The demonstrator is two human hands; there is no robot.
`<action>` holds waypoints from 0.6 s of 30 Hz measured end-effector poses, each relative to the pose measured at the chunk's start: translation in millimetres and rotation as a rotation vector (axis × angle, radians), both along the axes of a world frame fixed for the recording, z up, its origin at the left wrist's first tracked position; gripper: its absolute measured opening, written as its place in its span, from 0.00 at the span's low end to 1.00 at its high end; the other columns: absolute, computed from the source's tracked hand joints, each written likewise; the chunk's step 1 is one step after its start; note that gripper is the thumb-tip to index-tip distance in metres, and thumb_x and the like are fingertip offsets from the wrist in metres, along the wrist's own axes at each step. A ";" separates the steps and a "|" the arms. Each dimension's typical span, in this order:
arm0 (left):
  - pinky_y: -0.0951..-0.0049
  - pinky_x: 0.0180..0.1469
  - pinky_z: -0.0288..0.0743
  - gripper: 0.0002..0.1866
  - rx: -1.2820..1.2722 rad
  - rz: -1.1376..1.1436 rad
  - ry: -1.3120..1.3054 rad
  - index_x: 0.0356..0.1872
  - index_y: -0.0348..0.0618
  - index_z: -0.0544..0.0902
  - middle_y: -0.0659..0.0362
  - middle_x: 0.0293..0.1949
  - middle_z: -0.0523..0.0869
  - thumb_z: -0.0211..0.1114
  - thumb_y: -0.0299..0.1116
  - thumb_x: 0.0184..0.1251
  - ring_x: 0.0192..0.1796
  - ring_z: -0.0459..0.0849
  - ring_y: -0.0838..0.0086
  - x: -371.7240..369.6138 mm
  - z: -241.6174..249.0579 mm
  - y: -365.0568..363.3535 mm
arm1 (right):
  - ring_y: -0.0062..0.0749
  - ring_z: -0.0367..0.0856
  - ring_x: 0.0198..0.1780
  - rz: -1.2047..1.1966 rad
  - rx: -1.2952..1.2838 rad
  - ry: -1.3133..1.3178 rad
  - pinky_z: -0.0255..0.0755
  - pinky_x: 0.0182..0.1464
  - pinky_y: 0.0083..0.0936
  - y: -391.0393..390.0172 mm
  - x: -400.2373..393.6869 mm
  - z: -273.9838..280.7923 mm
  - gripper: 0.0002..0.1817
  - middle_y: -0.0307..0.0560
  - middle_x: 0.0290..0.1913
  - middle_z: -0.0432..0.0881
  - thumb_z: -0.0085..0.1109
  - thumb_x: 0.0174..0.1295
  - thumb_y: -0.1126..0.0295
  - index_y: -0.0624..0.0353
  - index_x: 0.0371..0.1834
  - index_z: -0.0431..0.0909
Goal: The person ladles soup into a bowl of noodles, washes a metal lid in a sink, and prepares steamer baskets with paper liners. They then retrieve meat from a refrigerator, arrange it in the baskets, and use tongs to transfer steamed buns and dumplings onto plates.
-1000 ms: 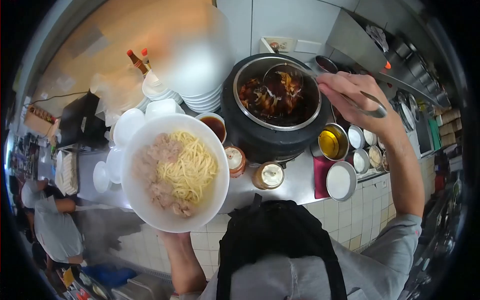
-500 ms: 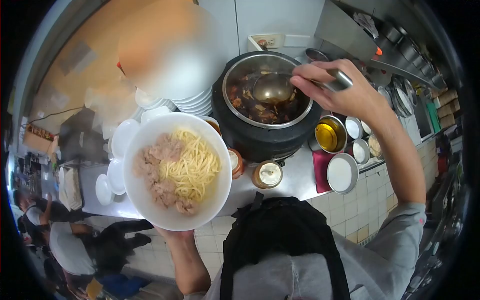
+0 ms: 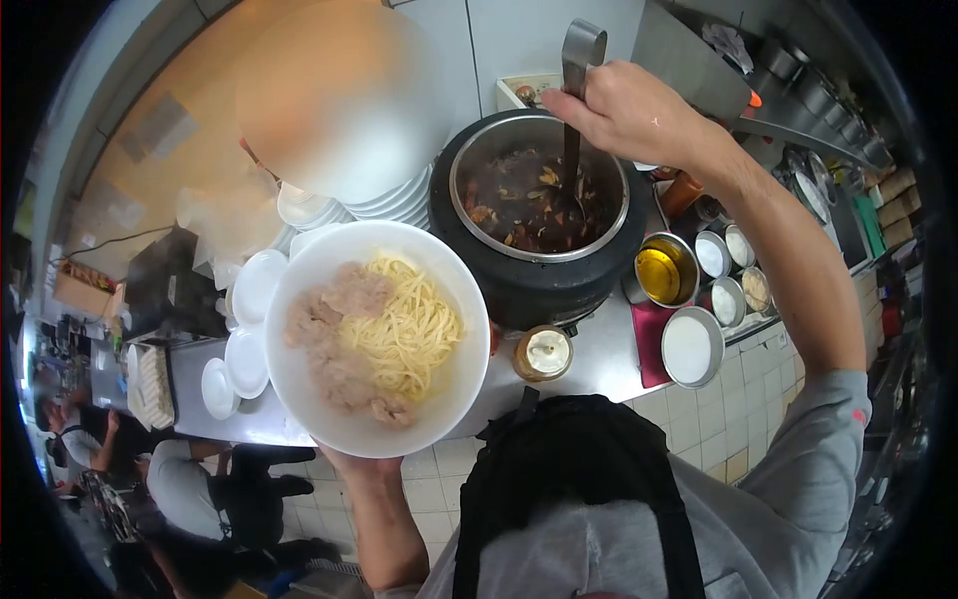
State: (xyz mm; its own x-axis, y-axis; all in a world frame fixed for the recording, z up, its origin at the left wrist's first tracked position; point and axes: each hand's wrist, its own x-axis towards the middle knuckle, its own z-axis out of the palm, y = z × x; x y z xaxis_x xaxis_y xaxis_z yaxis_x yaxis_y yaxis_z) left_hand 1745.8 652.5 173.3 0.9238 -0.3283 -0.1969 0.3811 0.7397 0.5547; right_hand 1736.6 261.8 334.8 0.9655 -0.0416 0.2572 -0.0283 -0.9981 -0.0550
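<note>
My left hand (image 3: pixel 361 465) holds a large white bowl (image 3: pixel 299 379) from below, over the counter's front edge. Yellow noodles (image 3: pixel 407 327) and pale minced meat (image 3: pixel 334 339) lie in it. My right hand (image 3: pixel 631 110) grips the metal handle of a ladle (image 3: pixel 573 110), now nearly upright. Its scoop is sunk in the dark braise inside a black pot (image 3: pixel 519 285) with a steel rim, just behind the bowl.
White bowls and plates (image 3: pixel 384 205) are stacked left of the pot. Small steel condiment tins (image 3: pixel 689 347) and an oil cup (image 3: pixel 664 275) sit right of it. A lidded jar (image 3: pixel 542 352) stands in front. Other people stand below the counter at left.
The ladle swung from lying across the pot with a lifted scoop to standing upright, scoop dipped in the braise. My right hand rose above the pot. The bowl shifted slightly right.
</note>
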 end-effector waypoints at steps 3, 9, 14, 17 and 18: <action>0.46 0.73 0.66 0.36 -0.042 -0.055 -0.022 0.76 0.44 0.64 0.51 0.73 0.69 0.52 0.56 0.76 0.74 0.68 0.52 0.0 4.1 -5.6 | 0.57 0.82 0.26 -0.125 0.124 0.026 0.77 0.37 0.47 -7.0 -0.2 6.6 0.29 0.63 0.20 0.80 0.47 0.73 0.54 0.70 0.26 0.83; 0.46 0.72 0.69 0.35 -0.002 -0.047 -0.037 0.76 0.42 0.63 0.49 0.73 0.69 0.50 0.55 0.78 0.72 0.71 0.52 6.0 12.3 -20.5 | 0.38 0.80 0.22 -0.261 0.539 -0.055 0.73 0.29 0.39 -49.5 7.1 -4.6 0.28 0.52 0.21 0.81 0.52 0.67 0.52 0.72 0.25 0.82; 0.48 0.71 0.70 0.33 0.026 -0.072 -0.085 0.75 0.41 0.64 0.49 0.72 0.70 0.48 0.53 0.79 0.72 0.72 0.53 12.4 14.7 -33.8 | 0.28 0.72 0.17 -0.350 0.643 -0.128 0.65 0.20 0.29 -65.8 2.8 8.9 0.26 0.46 0.18 0.77 0.54 0.64 0.53 0.70 0.24 0.81; 0.50 0.71 0.71 0.33 0.042 -0.090 -0.103 0.75 0.41 0.64 0.50 0.72 0.70 0.47 0.52 0.80 0.72 0.72 0.54 14.8 17.2 -43.2 | 0.24 0.68 0.15 -0.368 0.652 -0.128 0.61 0.17 0.26 -69.2 -3.5 25.1 0.24 0.44 0.18 0.75 0.55 0.64 0.54 0.69 0.25 0.81; 0.51 0.71 0.71 0.33 0.031 -0.099 -0.102 0.75 0.40 0.64 0.50 0.72 0.70 0.47 0.52 0.80 0.72 0.72 0.54 15.6 18.6 -47.4 | 0.23 0.66 0.15 -0.393 0.631 -0.109 0.60 0.16 0.26 -68.8 -6.1 30.9 0.23 0.43 0.19 0.75 0.55 0.64 0.54 0.68 0.27 0.81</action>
